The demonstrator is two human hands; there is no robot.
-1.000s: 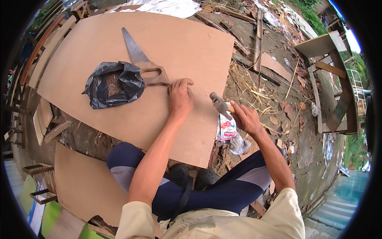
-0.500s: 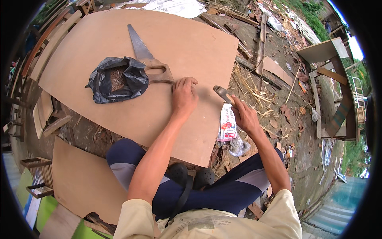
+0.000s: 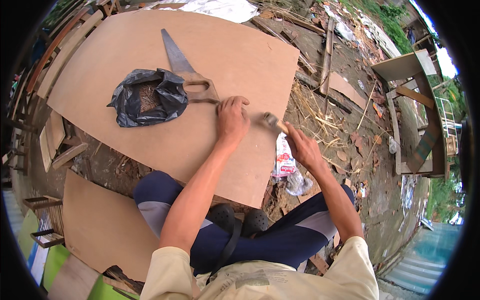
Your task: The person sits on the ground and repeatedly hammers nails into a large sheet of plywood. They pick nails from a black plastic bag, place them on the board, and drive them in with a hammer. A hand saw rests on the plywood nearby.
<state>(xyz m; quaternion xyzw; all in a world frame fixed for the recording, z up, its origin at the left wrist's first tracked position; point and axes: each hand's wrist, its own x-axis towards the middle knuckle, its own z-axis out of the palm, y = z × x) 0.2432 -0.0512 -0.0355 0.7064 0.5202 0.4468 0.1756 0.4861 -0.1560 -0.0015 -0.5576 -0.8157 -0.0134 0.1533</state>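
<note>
A large brown board [image 3: 240,55] lies in front of me. My right hand [image 3: 303,148] is closed round the wooden handle of a hammer [image 3: 272,121], its head just above the board's right part. My left hand [image 3: 233,118] rests on the board, fingers curled down; anything in them is hidden. Beside its fingertips is the handle of a handsaw [image 3: 176,54], whose blade points away. Left of the saw handle sits an open black plastic bag [image 3: 172,97] with small thin brown pieces, apparently nails, inside.
A white and red packet [image 3: 285,160] and clear plastic lie by the board's right edge. Wooden strips [image 3: 327,55], straw and leaves litter the ground beyond. At the right stands a wooden frame [image 3: 430,110]. Another brown board [image 3: 100,220] lies at lower left, near timber pieces [image 3: 52,135].
The hammer head has moved slightly left and down toward the board, with my right hand shifting along. My left hand, the saw and the bag stay in place.
</note>
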